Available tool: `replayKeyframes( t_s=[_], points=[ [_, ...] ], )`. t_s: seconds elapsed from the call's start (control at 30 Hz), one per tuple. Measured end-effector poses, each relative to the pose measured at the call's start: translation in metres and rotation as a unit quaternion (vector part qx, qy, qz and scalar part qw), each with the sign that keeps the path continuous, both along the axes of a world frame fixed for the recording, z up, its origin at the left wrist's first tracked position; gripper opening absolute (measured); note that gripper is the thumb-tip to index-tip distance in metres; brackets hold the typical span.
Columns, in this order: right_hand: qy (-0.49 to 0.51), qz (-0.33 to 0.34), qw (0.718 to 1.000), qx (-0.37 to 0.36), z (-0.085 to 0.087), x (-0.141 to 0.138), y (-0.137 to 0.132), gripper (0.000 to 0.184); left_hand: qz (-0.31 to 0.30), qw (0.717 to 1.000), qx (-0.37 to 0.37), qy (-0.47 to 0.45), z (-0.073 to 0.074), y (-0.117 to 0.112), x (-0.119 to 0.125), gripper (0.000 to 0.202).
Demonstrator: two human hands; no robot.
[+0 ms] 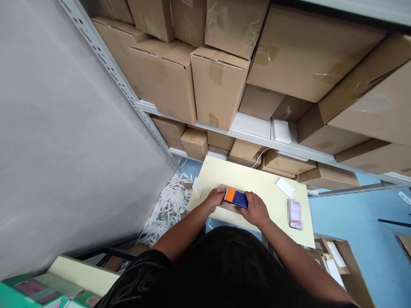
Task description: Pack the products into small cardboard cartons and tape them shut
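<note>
Orange-and-blue box (236, 198) sits near the front edge of the pale yellow table (257, 179), clamped at its ends between left hand (214, 198) and right hand (255, 209); a white card (284, 187) lies toward the far right corner, cardboard boxes (218, 85) shelved beyond.

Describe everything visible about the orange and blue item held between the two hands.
The orange and blue item is a small, flat, rectangular pack, orange at its left end and dark blue across the rest, with a smooth, slightly glossy surface. It lies roughly level, tilted a little down to the right, over a brown cardboard piece on the pale yellow table. The left hand grips its orange end and the right hand its blue end. Any print is too small to read.
</note>
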State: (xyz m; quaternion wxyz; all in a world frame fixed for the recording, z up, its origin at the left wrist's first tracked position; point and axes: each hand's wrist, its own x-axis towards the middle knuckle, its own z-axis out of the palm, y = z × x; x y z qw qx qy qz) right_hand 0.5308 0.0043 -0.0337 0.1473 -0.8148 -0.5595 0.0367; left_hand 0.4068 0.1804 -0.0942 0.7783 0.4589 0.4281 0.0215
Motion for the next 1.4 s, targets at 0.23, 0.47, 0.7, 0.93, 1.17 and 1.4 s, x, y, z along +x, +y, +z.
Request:
replayKeyframes(
  t_s=[0.23,0.47,0.7,0.93,1.17,1.4],
  points=[
    [-0.016,0.014,0.999,-0.036,0.014,0.000,0.003,0.053,-0.001,0.997,0.075,-0.005,0.004,0.007,-0.012,0.031],
    [-0.019,0.046,0.998,-0.046,0.014,-0.001,0.001,0.057,0.034,0.967,0.250,0.030,-0.007,0.030,-0.043,0.025],
    [-0.028,0.029,0.997,-0.062,0.011,-0.006,0.009,0.054,-0.005,0.911,0.401,0.099,-0.025,0.043,-0.044,0.028],
    [-0.051,0.048,0.994,-0.089,0.016,-0.013,0.016,0.052,-0.082,0.895,0.416,0.141,-0.055,0.015,-0.029,0.028],
    [-0.046,0.019,0.993,-0.104,0.017,-0.011,0.019,0.054,-0.132,0.875,0.455,0.098,-0.044,0.031,-0.034,0.050],
    [-0.046,0.005,0.990,-0.131,0.020,-0.010,0.025,0.060,-0.268,0.718,0.641,-0.043,-0.031,0.003,-0.047,0.072]
  ],
)
